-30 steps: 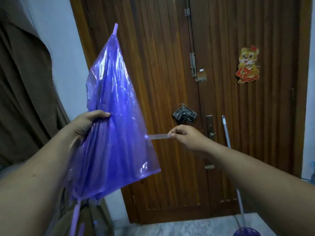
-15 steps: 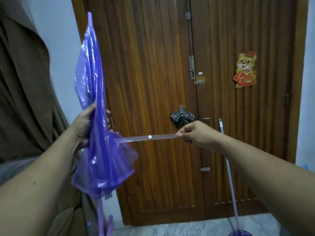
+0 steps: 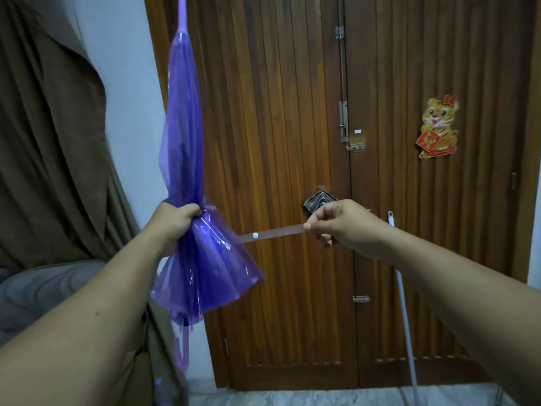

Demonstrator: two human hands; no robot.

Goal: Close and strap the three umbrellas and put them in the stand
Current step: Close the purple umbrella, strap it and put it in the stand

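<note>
1. The strapping step is judged to be in hand: the purple umbrella (image 3: 183, 171) is held upright in mid-air before the wooden door (image 3: 292, 142), tip up.
2. Its gathered canopy is clenched by the left hand (image 3: 172, 221).
3. The strap (image 3: 272, 233) is pinched taut by the right hand (image 3: 342, 224), arm outstretched.
4. Wrapping and snapping is called for next; the mating stud probably lies hidden.
</note>
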